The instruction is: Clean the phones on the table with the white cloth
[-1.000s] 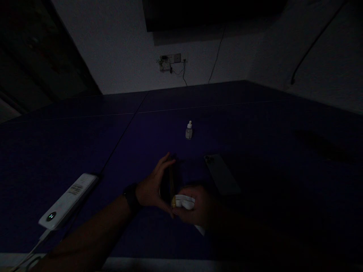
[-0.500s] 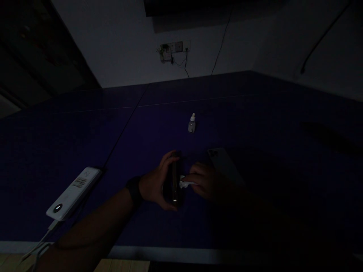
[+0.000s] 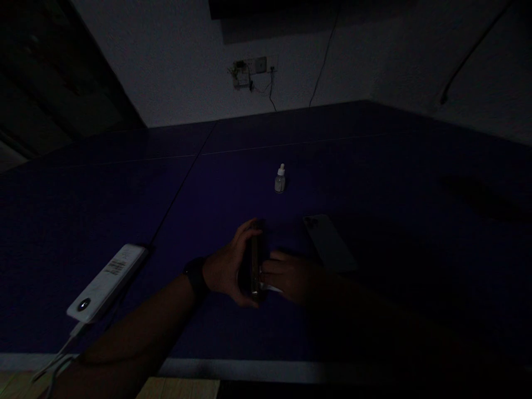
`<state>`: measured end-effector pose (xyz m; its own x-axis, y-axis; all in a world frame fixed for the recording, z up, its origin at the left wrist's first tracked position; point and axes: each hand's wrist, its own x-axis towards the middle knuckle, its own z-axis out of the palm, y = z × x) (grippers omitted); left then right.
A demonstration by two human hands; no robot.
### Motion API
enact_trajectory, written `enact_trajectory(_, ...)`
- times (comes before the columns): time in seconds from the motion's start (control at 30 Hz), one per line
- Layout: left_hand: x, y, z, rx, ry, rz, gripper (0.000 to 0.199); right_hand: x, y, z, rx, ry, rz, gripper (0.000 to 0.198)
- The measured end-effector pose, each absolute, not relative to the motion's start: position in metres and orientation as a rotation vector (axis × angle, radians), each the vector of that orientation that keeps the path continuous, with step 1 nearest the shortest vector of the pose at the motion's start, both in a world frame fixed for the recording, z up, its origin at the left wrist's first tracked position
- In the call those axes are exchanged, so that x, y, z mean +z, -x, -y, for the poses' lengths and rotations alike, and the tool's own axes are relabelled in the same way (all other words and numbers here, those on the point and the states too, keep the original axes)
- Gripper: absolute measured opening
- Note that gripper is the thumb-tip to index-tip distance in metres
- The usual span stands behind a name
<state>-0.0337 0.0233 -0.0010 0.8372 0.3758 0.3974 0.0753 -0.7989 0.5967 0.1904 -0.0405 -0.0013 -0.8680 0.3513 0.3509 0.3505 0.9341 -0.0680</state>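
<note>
In the dim light my left hand point(image 3: 226, 269), with a dark band on its wrist, grips a slim phone point(image 3: 255, 260) by its two ends. The phone stands on its long edge, its narrow metallic side facing up. My right hand point(image 3: 286, 274) pinches a crumpled white tissue point(image 3: 270, 287) and presses it to the phone's right face. Fingers cover most of the tissue. Just right of this hand, a second phone point(image 3: 330, 241) with a camera cluster lies back up. A small dropper bottle point(image 3: 280, 182) with a white cap stands upright farther off.
A white power bank point(image 3: 108, 282) with a cable point(image 3: 56, 357) lies at the left on the dark blue table point(image 3: 233, 183). The table's pale front edge point(image 3: 233, 370) runs along the bottom. Wall sockets point(image 3: 253, 66) with plugged wires are beyond the table.
My right hand has moved slightly left and down, bringing the tissue against the phone's face. My left hand and the phone it holds have barely moved.
</note>
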Motion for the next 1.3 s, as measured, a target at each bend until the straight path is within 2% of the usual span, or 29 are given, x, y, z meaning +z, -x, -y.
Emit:
enact_trajectory(0.17, -0.001, 0.032, -0.023, 0.673, -2.456, -0.310, 0.148, -0.001, -0.191, 0.045, 0.072, 0.392, 2.732, 0.016)
enact_trajectory(0.4, -0.001, 0.030, -0.022, 0.669, -2.464, -0.303, 0.146, -0.005, -0.190, 0.036, -0.058, 0.669, 2.659, 0.013)
enact_trajectory(0.63, 0.002, 0.031, -0.023, 0.653, -2.434, -0.300, 0.147, 0.004, -0.184, 0.059, 0.155, 0.420, 2.727, 0.017)
enact_trajectory(0.87, -0.002, 0.031, -0.022, 0.662, -2.423, -0.304, 0.148, -0.004, -0.189, 0.039, -0.008, 0.699, 2.661, 0.017)
enact_trajectory(1.0, -0.001, 0.031, -0.022, 0.667, -2.423, -0.295, 0.148, -0.001, -0.187, 0.045, 0.098, 0.537, 2.713, 0.012)
enact_trajectory(1.13, 0.000, 0.031, -0.023, 0.676, -2.427, -0.285, 0.148, 0.005, -0.186, 0.058, 0.241, 0.419, 2.730, 0.020)
enact_trajectory(1.3, -0.003, 0.031, -0.023, 0.663, -2.412, -0.277, 0.148, 0.006, -0.190, 0.046, 0.183, 0.657, 2.654, 0.015)
